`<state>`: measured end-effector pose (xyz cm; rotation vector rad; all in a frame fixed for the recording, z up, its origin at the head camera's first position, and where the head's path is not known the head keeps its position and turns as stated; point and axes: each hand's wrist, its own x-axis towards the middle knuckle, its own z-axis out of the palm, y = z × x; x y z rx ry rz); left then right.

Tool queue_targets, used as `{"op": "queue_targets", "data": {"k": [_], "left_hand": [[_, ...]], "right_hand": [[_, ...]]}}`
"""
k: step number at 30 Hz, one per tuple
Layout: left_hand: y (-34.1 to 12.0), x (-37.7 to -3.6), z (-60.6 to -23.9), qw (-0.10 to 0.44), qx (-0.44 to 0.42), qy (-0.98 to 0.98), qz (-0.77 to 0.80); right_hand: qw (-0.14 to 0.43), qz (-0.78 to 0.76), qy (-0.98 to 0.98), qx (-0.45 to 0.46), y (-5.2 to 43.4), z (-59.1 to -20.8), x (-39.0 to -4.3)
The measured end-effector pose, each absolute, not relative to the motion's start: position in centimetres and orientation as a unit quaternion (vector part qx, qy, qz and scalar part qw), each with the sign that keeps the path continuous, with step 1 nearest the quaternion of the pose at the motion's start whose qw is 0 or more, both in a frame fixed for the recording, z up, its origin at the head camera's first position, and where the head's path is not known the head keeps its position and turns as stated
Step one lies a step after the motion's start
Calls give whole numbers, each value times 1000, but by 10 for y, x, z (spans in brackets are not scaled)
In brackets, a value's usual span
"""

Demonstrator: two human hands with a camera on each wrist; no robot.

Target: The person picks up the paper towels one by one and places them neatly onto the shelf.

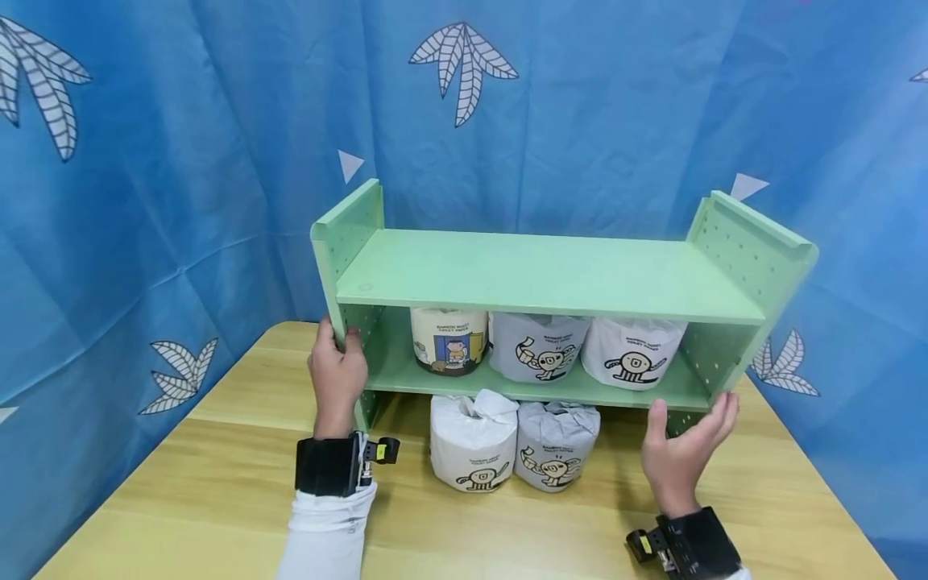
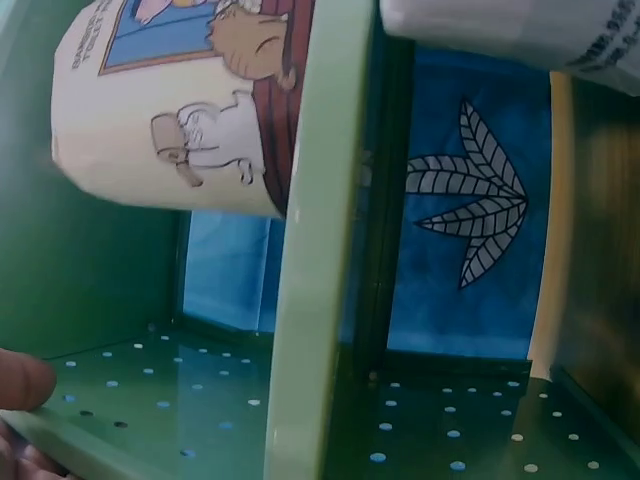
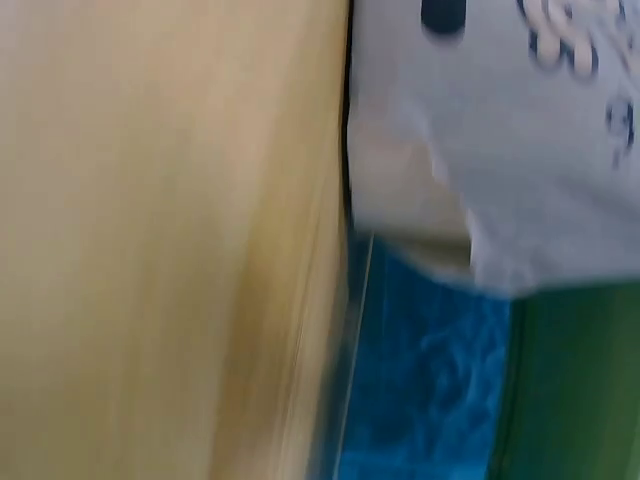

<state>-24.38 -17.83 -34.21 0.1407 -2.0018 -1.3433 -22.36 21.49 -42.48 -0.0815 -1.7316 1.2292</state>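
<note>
A light green two-tier shelf (image 1: 544, 274) stands on a wooden table (image 1: 217, 483). My left hand (image 1: 337, 370) grips the front edge of its left side panel; one fingertip (image 2: 20, 380) shows on the perforated panel (image 2: 200, 400) in the left wrist view. My right hand (image 1: 685, 455) is open at the foot of the right side panel, thumb and fingers spread to either side of it. The lower board carries a cream roll (image 1: 448, 342), a grey roll (image 1: 540, 348) and a white roll (image 1: 632, 354). Two more rolls, white (image 1: 473, 441) and grey (image 1: 555, 447), stand on the table under the shelf.
A blue curtain (image 1: 181, 161) with leaf prints closes in the back and both sides. The shelf's top board is bare. The right wrist view is blurred: table wood (image 3: 150, 240), a wrapped roll (image 3: 480, 150) and green panel (image 3: 575, 390).
</note>
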Motion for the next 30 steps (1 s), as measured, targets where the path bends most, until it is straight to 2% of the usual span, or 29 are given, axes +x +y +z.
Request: {"op": "queue_targets", "data": {"k": [4, 12, 19, 21, 26, 30], "left_hand": [[-180, -243, -344, 341, 43, -794, -502], [-184, -242, -344, 333, 30, -791, -513], [-188, -244, -343, 331, 37, -794, -508], [-187, -244, -343, 335, 37, -793, -507], [-187, -244, -343, 339, 34, -793, -505], [-187, -244, -343, 338, 33, -793, -506]], "right_hand": [[465, 533, -706, -37, 199, -431, -211], [332, 625, -705, -40, 171, -429, -195], [69, 626, -777, 10, 167, -426, -191], [30, 629, -776, 30, 168, -429, -194], [6, 674, -731, 105, 170, -436, -202], [-3, 683, -721, 119, 171, -440, -209]]}}
